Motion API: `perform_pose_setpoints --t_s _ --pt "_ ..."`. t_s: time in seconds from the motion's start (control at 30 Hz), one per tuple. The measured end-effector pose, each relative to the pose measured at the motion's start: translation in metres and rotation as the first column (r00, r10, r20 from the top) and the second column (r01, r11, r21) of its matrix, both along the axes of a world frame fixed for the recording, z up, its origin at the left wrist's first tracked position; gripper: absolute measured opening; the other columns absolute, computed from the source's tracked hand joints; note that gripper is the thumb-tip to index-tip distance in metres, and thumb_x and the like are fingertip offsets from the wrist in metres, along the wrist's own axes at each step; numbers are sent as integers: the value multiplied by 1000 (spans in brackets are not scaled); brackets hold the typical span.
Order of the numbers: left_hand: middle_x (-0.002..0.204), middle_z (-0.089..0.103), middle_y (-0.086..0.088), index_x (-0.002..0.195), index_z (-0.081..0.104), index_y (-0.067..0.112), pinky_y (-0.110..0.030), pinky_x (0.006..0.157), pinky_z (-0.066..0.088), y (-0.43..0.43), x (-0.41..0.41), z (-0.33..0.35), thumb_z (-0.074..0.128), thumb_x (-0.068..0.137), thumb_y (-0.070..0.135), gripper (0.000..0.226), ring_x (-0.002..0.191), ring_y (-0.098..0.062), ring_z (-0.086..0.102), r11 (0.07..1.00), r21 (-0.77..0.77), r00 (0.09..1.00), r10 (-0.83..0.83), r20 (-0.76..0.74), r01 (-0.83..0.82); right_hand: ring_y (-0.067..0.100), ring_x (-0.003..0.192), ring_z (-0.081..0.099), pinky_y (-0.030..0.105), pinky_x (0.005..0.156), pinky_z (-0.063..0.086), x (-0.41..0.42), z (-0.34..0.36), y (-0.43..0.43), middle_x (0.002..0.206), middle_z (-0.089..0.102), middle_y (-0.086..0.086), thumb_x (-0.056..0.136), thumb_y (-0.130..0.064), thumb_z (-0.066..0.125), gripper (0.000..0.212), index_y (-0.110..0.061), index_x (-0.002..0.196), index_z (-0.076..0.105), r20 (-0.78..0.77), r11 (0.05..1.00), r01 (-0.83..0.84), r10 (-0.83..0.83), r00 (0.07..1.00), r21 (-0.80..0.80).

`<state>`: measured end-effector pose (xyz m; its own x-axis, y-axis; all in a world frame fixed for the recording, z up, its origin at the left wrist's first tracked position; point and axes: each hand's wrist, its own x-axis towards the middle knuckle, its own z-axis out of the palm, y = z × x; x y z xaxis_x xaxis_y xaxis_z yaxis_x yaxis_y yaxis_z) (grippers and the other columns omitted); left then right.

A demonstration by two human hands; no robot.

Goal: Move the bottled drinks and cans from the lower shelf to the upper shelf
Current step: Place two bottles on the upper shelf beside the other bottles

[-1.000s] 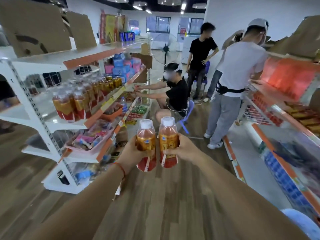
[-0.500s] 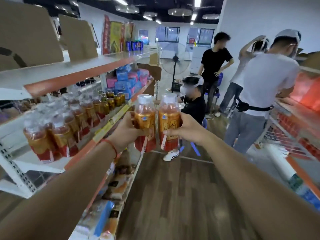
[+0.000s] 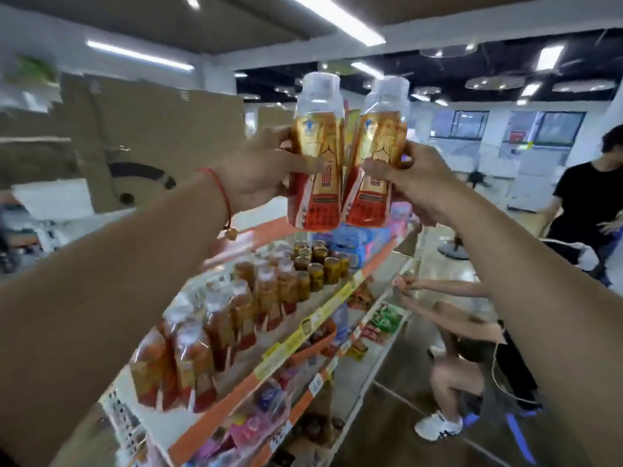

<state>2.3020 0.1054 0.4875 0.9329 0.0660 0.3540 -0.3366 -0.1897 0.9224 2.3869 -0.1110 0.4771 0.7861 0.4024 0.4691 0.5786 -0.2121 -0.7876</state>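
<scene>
Fingers [image 3: 303, 168] of the left hand [image 3: 259, 170] wrap one amber drink bottle [image 3: 317, 156]. The right hand [image 3: 414, 183] clamps a second bottle [image 3: 377, 153]. The two touch side by side at 12 o'clock, above the orange-edged upper shelf [image 3: 256, 235], and neither is set down. Toward 7 o'clock, a row of bottled drinks [image 3: 236, 318] and small cans [image 3: 317, 267] stand on the lower shelf [image 3: 303, 326], so most of the job appears left. Blur hides what the upper shelf holds. Both bottles are upright, caps at 12, the right one leaning toward 1, labels facing the camera.
</scene>
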Motion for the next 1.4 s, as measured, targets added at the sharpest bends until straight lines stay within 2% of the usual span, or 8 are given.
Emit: perform_pose_setpoints --t_s 0.13,0.33,0.47,0.53,0.77,0.93,1.27,1.4 --pt "123 68 -13 127 59 5 -57 95 53 54 16 24 67 86 -4 43 111 -28 68 986 29 986 166 33 -167 -5 77 69 15 58 54 56 26 71 102 69 -10 80 -40 75 36 -25 110 61 77 980 -201 201 977 -7" --pt "129 62 -20 128 55 2 -65 92 50 128 8 24 71 82 3 49 117 -37 63 911 34 911 409 50 -410 8 91 71 27 67 60 106 43 196 108 70 -6 74 -42 80 50 -21 115 62 96 863 -503 505 858 -41" --pt "116 70 -8 126 56 10 -54 85 57 169 -10 15 65 82 -5 48 110 -30 68 840 -7 839 542 35 -542 7 88 71 30 72 60 113 42 273 99 72 -9 71 -45 82 44 -25 106 64 92 764 -635 644 759 -115" --pt "116 69 -12 127 55 3 -55 87 56 189 -17 9 62 82 -6 47 109 -29 68 790 -40 790 613 10 -612 9 85 72 32 71 61 114 35 308 96 73 -7 73 -42 82 42 -22 105 64 61 722 -677 689 722 -140" --pt "122 59 -20 121 56 0 -59 96 50 252 -25 -16 61 86 -10 37 114 -35 63 675 -48 677 733 -64 -736 12 92 68 35 81 58 121 -1 396 102 71 -7 73 -45 81 49 -21 113 64 -34 685 -710 715 698 -163" --pt "126 60 -22 125 56 3 -58 101 47 287 -22 -34 64 83 -8 45 117 -35 62 701 -38 700 703 -128 -712 11 89 67 33 75 58 122 -14 435 97 70 -8 73 -43 81 40 -25 104 63 -93 661 -723 722 686 -200" --pt "121 63 -17 110 65 13 -57 99 50 330 -11 -43 62 86 -11 34 115 -33 64 742 -4 736 665 -123 -671 17 94 70 42 87 58 125 -36 468 103 73 -4 64 -48 86 58 -22 111 65 -114 652 -726 722 683 -222" --pt "122 61 -16 115 61 14 -57 98 50 334 -9 -46 65 80 -9 43 119 -36 61 731 -81 734 664 -138 -677 18 94 71 43 86 59 127 -39 472 103 73 -5 61 -50 87 63 -23 113 63 -130 651 -733 724 678 -200"
